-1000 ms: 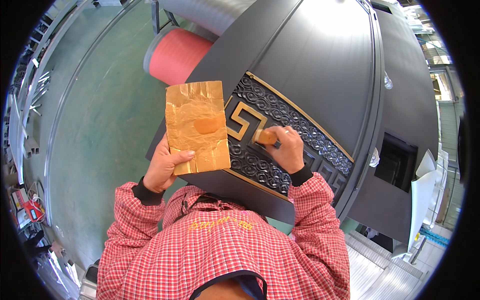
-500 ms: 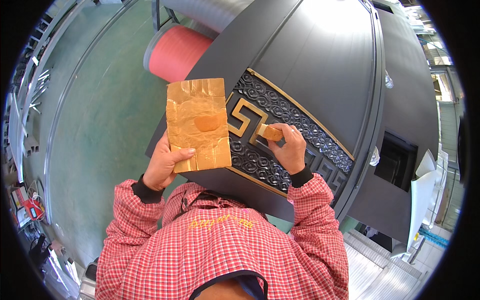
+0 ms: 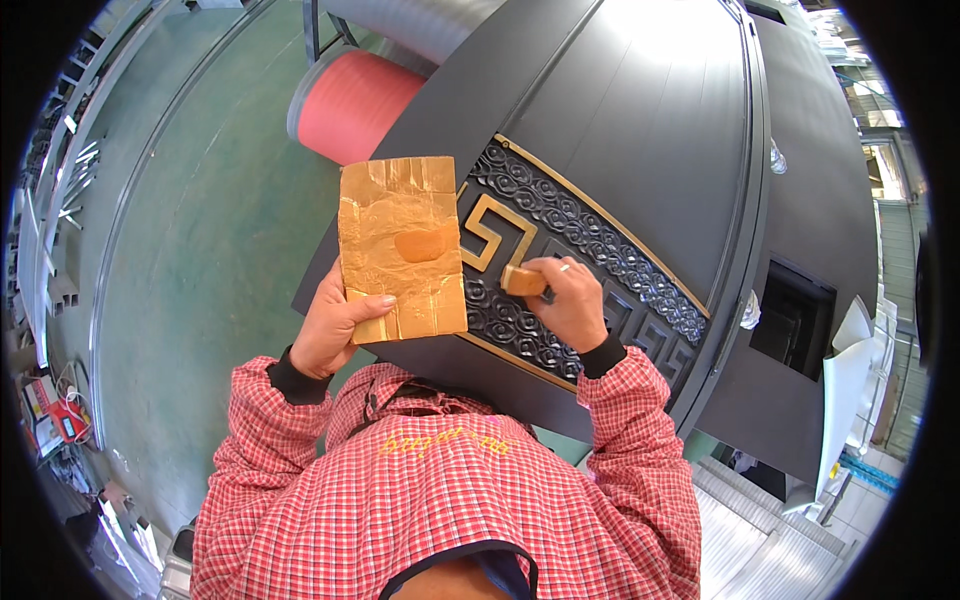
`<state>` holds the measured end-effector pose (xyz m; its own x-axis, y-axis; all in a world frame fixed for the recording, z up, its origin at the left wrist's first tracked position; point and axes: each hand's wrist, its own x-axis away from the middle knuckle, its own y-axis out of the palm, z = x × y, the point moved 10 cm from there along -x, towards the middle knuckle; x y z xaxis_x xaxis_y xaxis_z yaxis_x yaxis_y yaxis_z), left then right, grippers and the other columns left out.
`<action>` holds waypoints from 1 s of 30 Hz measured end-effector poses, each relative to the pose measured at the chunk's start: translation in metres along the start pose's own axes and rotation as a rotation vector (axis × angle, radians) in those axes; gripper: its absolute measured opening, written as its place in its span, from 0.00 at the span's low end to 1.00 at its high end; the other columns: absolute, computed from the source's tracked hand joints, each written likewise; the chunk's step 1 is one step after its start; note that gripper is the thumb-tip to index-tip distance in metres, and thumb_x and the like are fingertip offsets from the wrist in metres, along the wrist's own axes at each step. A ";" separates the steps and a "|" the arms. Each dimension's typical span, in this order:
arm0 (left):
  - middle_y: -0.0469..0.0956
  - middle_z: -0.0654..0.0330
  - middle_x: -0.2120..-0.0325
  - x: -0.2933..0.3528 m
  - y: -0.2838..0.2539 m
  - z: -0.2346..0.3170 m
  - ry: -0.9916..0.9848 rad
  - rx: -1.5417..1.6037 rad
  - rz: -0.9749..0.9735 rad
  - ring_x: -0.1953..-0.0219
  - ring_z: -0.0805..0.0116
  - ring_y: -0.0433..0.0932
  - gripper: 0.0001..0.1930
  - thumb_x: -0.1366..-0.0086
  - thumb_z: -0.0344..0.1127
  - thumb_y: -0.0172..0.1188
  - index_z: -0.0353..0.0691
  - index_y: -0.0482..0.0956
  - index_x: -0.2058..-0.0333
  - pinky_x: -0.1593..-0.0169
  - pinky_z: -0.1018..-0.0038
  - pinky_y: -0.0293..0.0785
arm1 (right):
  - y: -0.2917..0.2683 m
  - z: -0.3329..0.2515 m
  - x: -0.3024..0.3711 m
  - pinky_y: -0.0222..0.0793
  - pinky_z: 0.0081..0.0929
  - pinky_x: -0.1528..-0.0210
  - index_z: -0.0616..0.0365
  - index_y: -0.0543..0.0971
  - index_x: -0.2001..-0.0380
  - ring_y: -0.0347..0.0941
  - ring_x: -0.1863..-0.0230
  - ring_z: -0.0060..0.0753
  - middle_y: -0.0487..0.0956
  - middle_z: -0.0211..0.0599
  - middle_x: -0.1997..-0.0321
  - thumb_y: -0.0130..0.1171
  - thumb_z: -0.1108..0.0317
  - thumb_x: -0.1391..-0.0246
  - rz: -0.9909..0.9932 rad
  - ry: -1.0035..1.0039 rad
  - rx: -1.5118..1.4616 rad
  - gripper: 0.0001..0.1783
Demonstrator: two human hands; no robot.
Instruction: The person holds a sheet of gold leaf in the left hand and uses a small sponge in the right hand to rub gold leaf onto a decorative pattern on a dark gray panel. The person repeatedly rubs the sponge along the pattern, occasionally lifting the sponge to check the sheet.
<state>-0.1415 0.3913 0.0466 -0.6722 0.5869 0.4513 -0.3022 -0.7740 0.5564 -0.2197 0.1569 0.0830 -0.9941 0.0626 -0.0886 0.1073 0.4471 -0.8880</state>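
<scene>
My left hand (image 3: 335,322) is closed on the lower left edge of a gold-smeared piece of cardboard (image 3: 385,290), with the thumb on top. A wet orange-gold paint patch (image 3: 424,245) lies near its middle. Between thumb and fingers, my right hand (image 3: 572,300) pinches a small gold-stained sponge block (image 3: 523,281). The block sits against the raised key pattern (image 3: 502,222) of a dark grey panel (image 3: 640,130). That pattern is gold on its left part and dark further right. Bands of dark carved scrollwork (image 3: 590,232) run along both sides, edged by thin gold strips (image 3: 620,228).
A red roll (image 3: 360,105) stands beyond the panel at the upper left, beside a grey film-wrapped roll (image 3: 430,22). A rectangular opening (image 3: 792,318) is cut in the dark sheet at the right. Green floor (image 3: 200,250) stretches along the left.
My right hand has moved the sponge block slightly down and left along the key pattern, and more gold shows there. The cardboard in my left hand has shifted slightly right.
</scene>
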 end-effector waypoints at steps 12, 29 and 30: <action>0.71 0.55 0.45 0.001 0.016 -0.003 -0.017 0.036 -0.067 0.45 0.65 0.73 0.33 0.43 0.17 0.57 0.37 0.59 0.39 0.43 0.67 0.73 | -0.042 0.020 -0.009 0.75 0.26 0.58 0.58 0.74 0.59 0.79 0.62 0.33 0.80 0.37 0.65 0.68 0.76 0.57 0.225 0.236 -0.375 0.20; 0.71 0.58 0.45 -0.001 0.030 -0.007 0.003 0.034 -0.135 0.43 0.68 0.71 0.34 0.44 0.19 0.59 0.38 0.58 0.38 0.39 0.68 0.67 | -0.070 -0.094 -0.056 0.74 0.30 0.63 0.54 0.74 0.62 0.77 0.62 0.41 0.78 0.35 0.62 0.66 0.76 0.66 0.072 -0.218 -0.143 0.22; 0.71 0.58 0.45 0.000 0.029 -0.006 0.010 0.026 -0.133 0.43 0.68 0.71 0.34 0.44 0.19 0.59 0.38 0.58 0.38 0.39 0.68 0.67 | -0.067 -0.093 -0.057 0.74 0.31 0.63 0.54 0.75 0.62 0.77 0.62 0.41 0.78 0.36 0.62 0.66 0.75 0.66 0.058 -0.238 -0.127 0.22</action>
<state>-0.1543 0.3669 0.0586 -0.6343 0.6814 0.3653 -0.3717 -0.6831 0.6287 -0.1691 0.2069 0.1892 -0.9604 -0.1140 -0.2544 0.1500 0.5579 -0.8163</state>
